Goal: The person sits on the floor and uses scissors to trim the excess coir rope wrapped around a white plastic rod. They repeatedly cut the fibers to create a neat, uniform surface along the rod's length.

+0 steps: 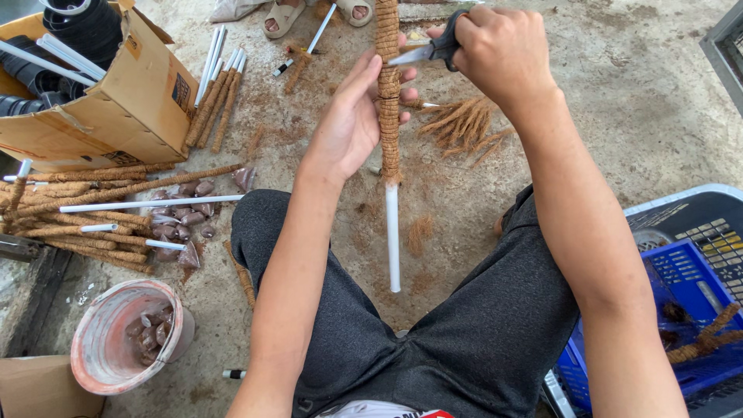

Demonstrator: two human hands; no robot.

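Scissors [429, 51] sat in the right hand [499, 50], fingers closed tight around the black handles, blades touching the rope pole [388, 101] near 12 o'clock. That pole stood upright in the middle, white pipe end [393, 236] pointing down between the knees. The left hand [352, 120] wrapped its fingers around the pole from behind, likely to keep it steady for the blades. More wrapped poles [85, 220] lay on the floor at 9 o'clock, a box [131, 101] at 10, a bucket [128, 337] at 8, a blue crate [681, 271] at 4.
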